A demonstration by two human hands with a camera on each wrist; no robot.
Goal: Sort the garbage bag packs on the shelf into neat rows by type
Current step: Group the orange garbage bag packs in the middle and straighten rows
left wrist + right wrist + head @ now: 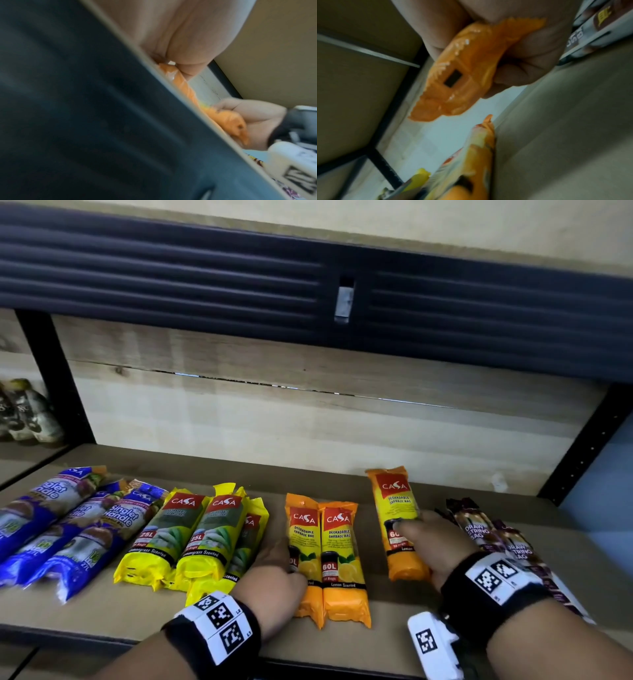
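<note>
On the wooden shelf (pixel 137 611) lie a blue row of packs (pixel 68 529), a yellow row (pixel 191 535) and two orange packs (pixel 339 556) side by side. My right hand (pixel 414 539) grips a third orange pack (pixel 394 498) right of that pair, thumb on top. In the right wrist view its fingers (pixel 522 54) curl round this pack (pixel 453 75), held above the shelf. My left hand (pixel 274 570) rests against the left edge of the left orange pack (pixel 305 535). Its fingertips are hidden, and the left wrist view shows only the palm (pixel 180 40) on orange plastic (pixel 185 86).
Brown drawstring packs (pixel 486 532) lie just right of my right hand. A dark upper shelf beam (pixel 171 268) hangs overhead. Black uprights (pixel 582 446) frame the bay, and bottles (pixel 27 412) stand in the bay to the left. Bare board runs behind the packs.
</note>
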